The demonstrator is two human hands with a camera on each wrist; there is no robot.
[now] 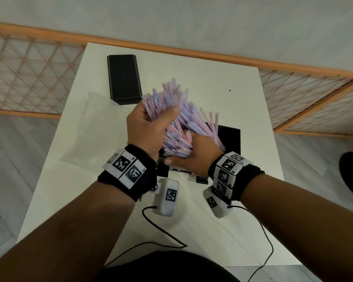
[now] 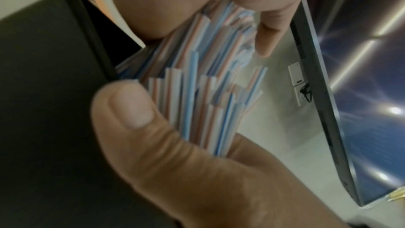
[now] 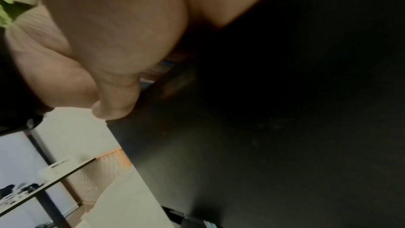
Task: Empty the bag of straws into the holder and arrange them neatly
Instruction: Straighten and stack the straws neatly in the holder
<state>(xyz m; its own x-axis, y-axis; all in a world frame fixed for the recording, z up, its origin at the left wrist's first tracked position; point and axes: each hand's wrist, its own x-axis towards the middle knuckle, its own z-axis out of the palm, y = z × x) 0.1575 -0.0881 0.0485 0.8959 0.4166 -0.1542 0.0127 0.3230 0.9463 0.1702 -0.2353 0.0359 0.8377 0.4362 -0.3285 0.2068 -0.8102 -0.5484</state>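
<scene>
A thick bundle of red, white and blue striped straws (image 1: 171,110) (image 2: 197,84) fans out above the black holder (image 1: 231,139) (image 2: 43,93) in the middle of the table. My left hand (image 1: 157,112) (image 2: 196,76) grips the bundle's upper part, thumb on one side and fingers on the other. At the holder's near end my right hand (image 1: 190,151) (image 3: 120,93) cups the straws' lower ends, and its fingers are hidden under them. Only a sliver of straws (image 3: 153,74) shows against the dark holder (image 3: 263,127) in the right wrist view. The clear plastic bag (image 1: 98,127) lies flat on the table to the left.
A black lid (image 1: 124,78) lies at the back left of the white table (image 1: 212,220). Black cables (image 1: 163,231) trail from the wrist cameras over the table's near part. A wooden lattice screen (image 1: 29,78) lies on the floor behind the table.
</scene>
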